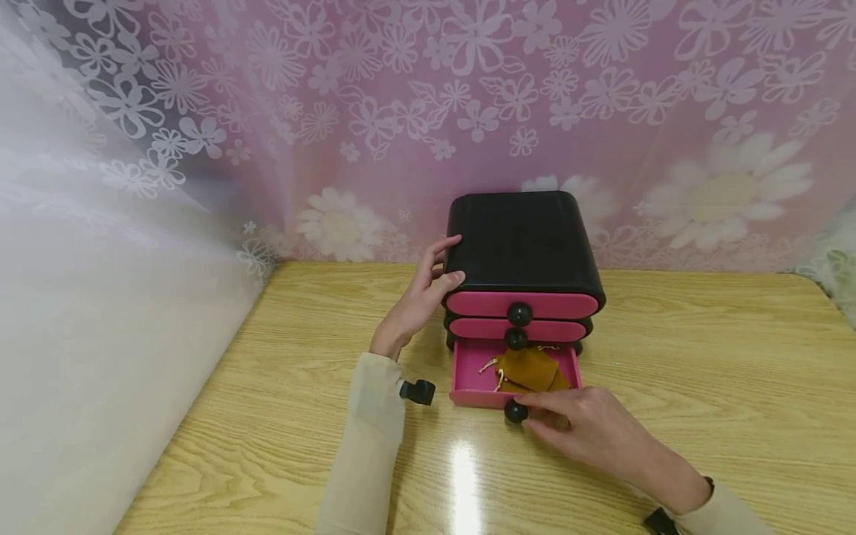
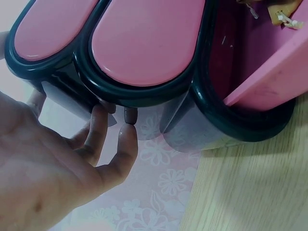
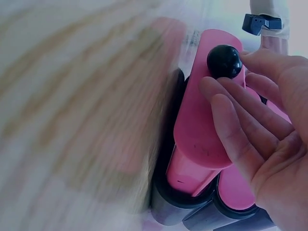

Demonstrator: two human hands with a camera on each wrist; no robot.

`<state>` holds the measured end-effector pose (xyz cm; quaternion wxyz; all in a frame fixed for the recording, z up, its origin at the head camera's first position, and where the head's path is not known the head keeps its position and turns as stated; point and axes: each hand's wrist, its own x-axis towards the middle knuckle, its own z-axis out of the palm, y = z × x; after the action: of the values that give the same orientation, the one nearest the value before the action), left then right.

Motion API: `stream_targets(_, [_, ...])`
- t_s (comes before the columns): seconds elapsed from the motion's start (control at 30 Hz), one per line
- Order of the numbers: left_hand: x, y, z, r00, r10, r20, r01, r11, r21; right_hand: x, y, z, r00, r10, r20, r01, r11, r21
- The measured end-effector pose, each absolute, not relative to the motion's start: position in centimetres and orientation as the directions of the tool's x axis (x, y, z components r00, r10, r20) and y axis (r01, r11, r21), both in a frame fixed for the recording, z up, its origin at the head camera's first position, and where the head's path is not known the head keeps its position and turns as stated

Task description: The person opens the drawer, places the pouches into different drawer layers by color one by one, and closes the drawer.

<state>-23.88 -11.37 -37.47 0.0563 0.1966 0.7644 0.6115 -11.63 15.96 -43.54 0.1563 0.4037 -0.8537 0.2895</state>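
Note:
A small black chest (image 1: 521,241) with three pink drawer fronts stands on the table. Its bottom drawer (image 1: 478,400) is pulled out, and a mustard-brown drawstring pouch (image 1: 531,370) with pale cords lies inside. My left hand (image 1: 417,305) rests against the chest's left side, its thumb near the top edge; the left wrist view shows slightly bent fingers (image 2: 126,149) along the black casing. My right hand (image 1: 595,431) pinches the round black knob (image 1: 516,412) of the bottom drawer between thumb and fingers. In the right wrist view the fingertips lie just beside this knob (image 3: 224,61).
The two upper drawers, a top drawer (image 1: 481,303) and a middle drawer (image 1: 478,328), are closed, each with a black knob. Behind the chest hangs a pink flowered curtain (image 1: 401,134). A whitish sheet (image 1: 100,319) borders the wood-grain table (image 1: 281,416) on the left.

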Motion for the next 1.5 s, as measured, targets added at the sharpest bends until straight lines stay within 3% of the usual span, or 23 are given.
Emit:
stream_targets(0.37, [-23.9, -11.4, -37.5, -0.916, 0.370, 0.153, 0.229, 0.169, 0.959, -12.2, 15.1, -43.4, -0.689, -0.527, 0.498, -0.713, 0.617, -0.334])
stream_targets(0.63, [-24.0, -11.5, -37.4, -0.916, 0.372, 0.152, 0.227, 0.166, 0.960, -11.5, 13.4, -43.2, -0.827, -0.382, 0.412, -0.557, 0.650, -0.516])
stream_targets(0.87, [-24.0, -11.5, -37.6, -0.918, 0.366, 0.153, 0.224, 0.161, 0.961, -11.2, 12.6, -43.2, -0.902, -0.293, 0.316, -0.428, 0.695, -0.578])
stream_targets(1.5, [-24.0, -11.4, -37.6, -0.916, 0.370, 0.153, 0.226, 0.160, 0.961, -11.8, 12.8, -42.7, -0.973, -0.181, 0.146, -0.231, 0.692, -0.684])
